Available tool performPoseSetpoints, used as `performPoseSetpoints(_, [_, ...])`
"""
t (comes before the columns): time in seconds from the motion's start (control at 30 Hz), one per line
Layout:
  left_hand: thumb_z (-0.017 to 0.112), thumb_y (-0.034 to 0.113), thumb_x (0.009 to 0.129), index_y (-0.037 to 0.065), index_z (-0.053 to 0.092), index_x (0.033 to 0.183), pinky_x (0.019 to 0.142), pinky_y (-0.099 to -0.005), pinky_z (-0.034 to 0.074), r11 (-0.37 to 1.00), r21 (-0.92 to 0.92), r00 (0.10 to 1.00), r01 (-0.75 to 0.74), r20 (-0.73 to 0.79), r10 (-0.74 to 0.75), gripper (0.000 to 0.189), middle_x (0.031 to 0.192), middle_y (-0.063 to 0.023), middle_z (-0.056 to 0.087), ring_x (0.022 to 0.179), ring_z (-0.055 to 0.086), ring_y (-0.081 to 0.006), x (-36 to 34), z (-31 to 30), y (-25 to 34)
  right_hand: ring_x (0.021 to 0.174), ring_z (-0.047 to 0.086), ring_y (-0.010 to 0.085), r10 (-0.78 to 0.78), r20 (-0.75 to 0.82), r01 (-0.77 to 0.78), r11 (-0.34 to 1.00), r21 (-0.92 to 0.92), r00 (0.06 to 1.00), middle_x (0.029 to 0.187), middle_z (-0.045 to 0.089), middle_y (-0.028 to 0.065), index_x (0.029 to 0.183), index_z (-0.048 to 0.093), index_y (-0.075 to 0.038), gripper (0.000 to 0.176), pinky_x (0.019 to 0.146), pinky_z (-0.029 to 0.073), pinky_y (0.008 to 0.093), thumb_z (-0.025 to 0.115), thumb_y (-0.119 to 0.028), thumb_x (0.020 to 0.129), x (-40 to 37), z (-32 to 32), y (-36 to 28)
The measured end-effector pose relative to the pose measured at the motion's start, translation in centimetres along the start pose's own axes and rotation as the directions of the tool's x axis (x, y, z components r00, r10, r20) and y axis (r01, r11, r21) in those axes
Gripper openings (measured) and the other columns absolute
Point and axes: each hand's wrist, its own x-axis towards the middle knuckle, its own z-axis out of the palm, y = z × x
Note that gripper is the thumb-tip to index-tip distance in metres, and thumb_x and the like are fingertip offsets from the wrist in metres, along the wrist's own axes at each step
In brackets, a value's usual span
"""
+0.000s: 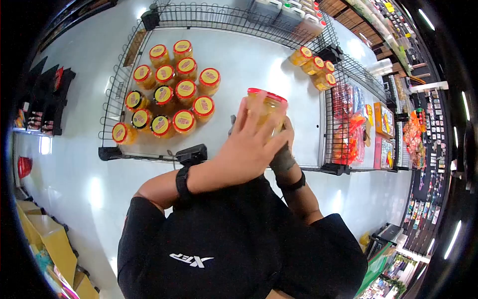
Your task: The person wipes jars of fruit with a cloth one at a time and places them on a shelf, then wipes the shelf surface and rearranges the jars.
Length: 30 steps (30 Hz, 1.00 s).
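In front of my chest is a glass jar (pixel 273 110) with a red lid and yellowish contents, lifted above the white display surface (pixel 249 55) and slightly tilted. My left hand (pixel 249 137) is closed around its near side, with the fingers somewhat blurred. On the other side, my right hand (pixel 286 137) also grips the jar, partly hidden behind the left. A grey cloth-like piece (pixel 283 159) is bunched at my right palm. To the left stand several similar jars (pixel 184 120) with yellow labels on their lids, mostly red-rimmed and some dark.
A black wire rail (pixel 219 11) borders the display. Several more jars (pixel 313 65) stand at its far right corner. Right of them, a wire compartment (pixel 343 124) holds red packets. A black device (pixel 191 153) sits at the near edge. Large jugs (pixel 291 17) stand beyond the rail.
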Motion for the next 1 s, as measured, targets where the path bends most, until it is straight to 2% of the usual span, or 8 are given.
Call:
performPoseSetpoints(0.07, [0.066, 0.016, 0.088, 0.008, 0.060, 0.123, 0.117, -0.0679, 0.022, 0.998, 0.009, 0.997, -0.055, 0.058, 0.055, 0.036, 0.151, -0.0222, 0.043, 0.146, 0.027, -0.0527, 0.0, -0.4, -0.4, 0.134, 0.052, 0.0345, -0.121, 0.089, 0.137, 0.968, -0.210, 0.989, 0.149, 0.050, 0.0189, 0.152, 0.038, -0.006, 0.070, 0.114, 0.043, 0.0471, 0.035, -0.057, 0.104, 0.2, -0.2, 0.5])
performPoseSetpoints(0.17, [0.070, 0.021, 0.088, 0.006, 0.055, 0.130, 0.119, -0.0583, 0.025, 0.756, -0.644, 0.947, 0.117, -0.157, -0.281, 0.047, 0.149, -0.0222, 0.046, 0.149, 0.025, -0.0467, 0.0, -0.1, -3.3, 0.133, 0.053, 0.0352, -0.150, 0.301, 0.198, 0.971, -0.134, 0.942, 0.149, 0.050, 0.0186, 0.152, 0.040, -0.006, 0.072, 0.113, 0.043, 0.0492, 0.033, -0.059, 0.104, 0.3, -0.1, -0.1])
performPoseSetpoints(0.37, [0.075, 0.027, 0.083, 0.009, 0.052, 0.139, 0.117, -0.0509, 0.031, 0.822, -0.520, 0.924, 0.233, -0.146, -0.354, 0.063, 0.154, -0.0249, 0.035, 0.146, 0.030, -0.0420, -0.5, 0.9, -3.4, 0.128, 0.057, 0.0343, 0.178, 0.205, -0.260, 0.825, 0.502, 0.962, 0.142, 0.055, 0.0177, 0.147, 0.046, -0.009, 0.076, 0.110, 0.046, 0.0489, 0.037, -0.068, 0.101, 1.2, 0.8, -0.6])
performPoseSetpoints(0.6, [0.081, 0.019, 0.073, 0.014, 0.060, 0.130, 0.111, -0.0517, 0.038, 0.953, -0.217, 0.948, 0.211, -0.191, -0.254, 0.061, 0.143, -0.0208, 0.045, 0.131, 0.045, -0.0444, -1.3, 2.4, -3.0, 0.126, 0.058, 0.0336, 0.235, -0.132, -0.169, 0.908, 0.384, 0.963, 0.143, 0.053, 0.0191, 0.150, 0.041, -0.007, 0.080, 0.108, 0.049, 0.0492, 0.036, -0.069, 0.101, 0.1, 1.0, 2.0])
performPoseSetpoints(0.73, [0.085, 0.027, 0.078, 0.006, 0.058, 0.130, 0.105, -0.0395, 0.045, 0.784, -0.582, 0.903, 0.215, -0.187, -0.387, 0.062, 0.132, -0.0114, 0.058, 0.120, 0.058, -0.0193, -1.0, 2.0, -5.4, 0.127, 0.058, 0.0370, 0.112, 0.019, -0.112, 0.993, 0.022, 0.994, 0.145, 0.053, 0.0212, 0.149, 0.042, -0.005, 0.078, 0.109, 0.047, 0.0525, 0.034, -0.066, 0.103, -1.4, 0.9, 1.7])
performPoseSetpoints(0.83, [0.085, 0.027, 0.077, 0.005, 0.060, 0.125, 0.094, -0.0362, 0.051, 0.457, -0.720, 0.789, 0.522, 0.204, -0.580, 0.058, 0.122, -0.0102, 0.063, 0.106, 0.063, -0.0208, -0.5, 1.3, -5.7, 0.128, 0.057, 0.0397, 0.276, 0.334, -0.429, 0.684, 0.591, 0.901, 0.145, 0.052, 0.0226, 0.149, 0.043, -0.004, 0.076, 0.109, 0.046, 0.0564, 0.032, -0.064, 0.104, 0.3, -1.5, 2.6])
performPoseSetpoints(0.9, [0.088, 0.022, 0.071, 0.005, 0.062, 0.115, 0.089, -0.0346, 0.054, 0.580, -0.691, 0.825, 0.432, 0.043, -0.563, 0.054, 0.104, -0.0118, 0.064, 0.101, 0.066, -0.0249, -0.5, 2.5, -6.1, 0.126, 0.059, 0.0374, 0.208, 0.147, -0.225, 0.968, 0.109, 0.967, 0.141, 0.056, 0.0207, 0.148, 0.045, -0.005, 0.069, 0.109, 0.048, 0.0533, 0.037, -0.058, 0.105, 0.5, -2.1, 2.7])
performPoseSetpoints(1.0, [0.090, 0.022, 0.069, 0.007, 0.062, 0.109, 0.097, -0.0406, 0.053, 0.879, -0.454, 0.893, 0.145, -0.323, -0.314, 0.051, 0.112, -0.0131, 0.062, 0.117, 0.062, -0.0361, -0.7, 3.5, -5.6, 0.122, 0.062, 0.0315, -0.102, 0.203, 0.211, 0.738, -0.641, 0.974, 0.137, 0.060, 0.0167, 0.144, 0.048, -0.005, 0.054, 0.105, 0.052, 0.0461, 0.038, -0.044, 0.107, -0.2, -1.9, 2.8])
